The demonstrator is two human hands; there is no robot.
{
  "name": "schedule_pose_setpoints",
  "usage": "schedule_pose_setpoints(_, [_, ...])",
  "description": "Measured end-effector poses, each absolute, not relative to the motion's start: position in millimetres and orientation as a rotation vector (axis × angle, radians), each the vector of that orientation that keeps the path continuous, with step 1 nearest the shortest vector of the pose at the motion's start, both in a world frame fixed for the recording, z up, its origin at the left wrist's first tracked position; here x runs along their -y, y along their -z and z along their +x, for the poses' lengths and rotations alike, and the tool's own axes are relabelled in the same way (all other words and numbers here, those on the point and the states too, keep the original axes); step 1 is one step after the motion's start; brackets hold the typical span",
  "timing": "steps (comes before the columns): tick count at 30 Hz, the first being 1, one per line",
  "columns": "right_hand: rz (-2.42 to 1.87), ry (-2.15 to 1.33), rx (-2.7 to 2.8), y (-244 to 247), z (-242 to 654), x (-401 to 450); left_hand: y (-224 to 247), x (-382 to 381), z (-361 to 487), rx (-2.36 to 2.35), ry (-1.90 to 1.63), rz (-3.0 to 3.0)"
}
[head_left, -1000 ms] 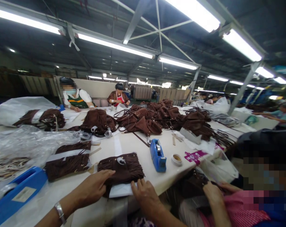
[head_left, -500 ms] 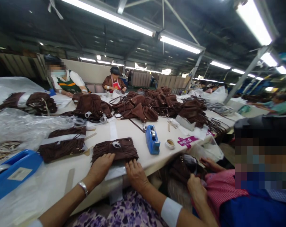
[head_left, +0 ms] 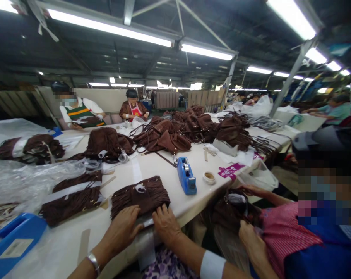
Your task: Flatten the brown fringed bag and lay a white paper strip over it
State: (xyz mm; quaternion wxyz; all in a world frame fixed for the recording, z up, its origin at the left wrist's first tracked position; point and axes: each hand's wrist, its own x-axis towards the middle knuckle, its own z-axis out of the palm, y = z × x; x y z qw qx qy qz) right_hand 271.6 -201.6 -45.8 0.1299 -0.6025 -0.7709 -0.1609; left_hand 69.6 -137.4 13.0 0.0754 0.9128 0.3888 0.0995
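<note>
Both hands are being worked slightly apart: left hand (head_left: 124, 223) and right hand (head_left: 165, 224) are being set at the near edge of a brown fringed bag (head_left: 143, 197). Between them a white strip (head_left: 148, 222) is being glimpsed; whether it is being clamped cannot be told. Near the front edge of the cream tabletop (head_left: 152, 166) the bag is being supported, flanked by a blue tape dispenser (head_left: 187, 176) and a white-banded bundle (head_left: 73, 207). Alongside, another brown bag (head_left: 220, 211) is being handled by a co-worker (head_left: 288, 224).
</note>
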Motion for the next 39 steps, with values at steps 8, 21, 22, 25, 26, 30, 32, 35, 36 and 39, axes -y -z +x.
schedule_pose_setpoints(8, [-1.577,0.12,2.024,57,301,215,-8,127,72,-1.199,-0.372,2.635])
schedule_pose_setpoints(21, [-1.258,0.566,2.07,48,306,210,-44,113,81,-1.298,-0.241,2.459])
schedule_pose_setpoints(22, [-1.24,0.572,2.072,52,305,207,-42,113,83,-1.315,-0.241,2.463])
schedule_pose_setpoints(25, [-1.243,0.56,2.138,55,304,203,-35,110,84,-1.352,-0.233,2.473])
schedule_pose_setpoints(26, [-1.258,0.55,2.161,54,304,202,-33,109,84,-1.358,-0.225,2.475])
schedule_pose_setpoints(30, [-1.321,0.533,2.172,54,303,202,-30,107,85,-1.346,-0.158,2.487])
schedule_pose_setpoints(32, [-1.343,0.534,2.153,54,302,203,-32,110,85,-1.317,-0.137,2.506])
schedule_pose_setpoints(35, [-1.374,0.545,2.106,53,300,205,-37,116,84,-1.274,-0.136,2.541])
schedule_pose_setpoints(36, [-1.381,0.55,2.093,52,299,207,-38,117,83,-1.263,-0.138,2.549])
schedule_pose_setpoints(39, [-1.413,0.555,2.069,45,298,210,-39,121,79,-1.226,-0.134,2.561])
